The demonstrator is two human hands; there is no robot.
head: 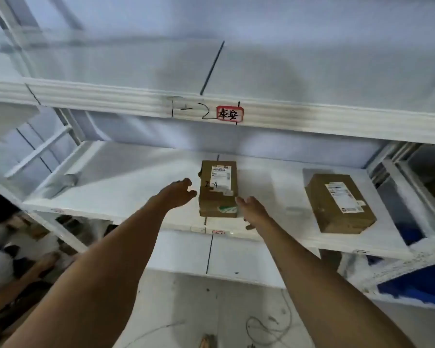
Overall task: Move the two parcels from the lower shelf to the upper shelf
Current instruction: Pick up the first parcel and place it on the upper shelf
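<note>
Two brown cardboard parcels with white labels lie on the lower white shelf [116, 187]. The nearer parcel [217, 197], marked "2-4", sits at the middle of the shelf. The second parcel [337, 204] lies further right, turned at an angle. My left hand [178, 192] is open just left of the middle parcel, fingers close to its side. My right hand [251, 212] is open at the parcel's near right corner. Neither hand grips it. The upper shelf [312, 71] above carries nothing in view.
The upper shelf's front beam [111, 99] has a red-edged label [230, 114] and handwritten marks. Blue bins [417, 290] stand low on the right. A clutter of goods [15, 259] lies at lower left. Loose cable [266, 325] lies on the floor.
</note>
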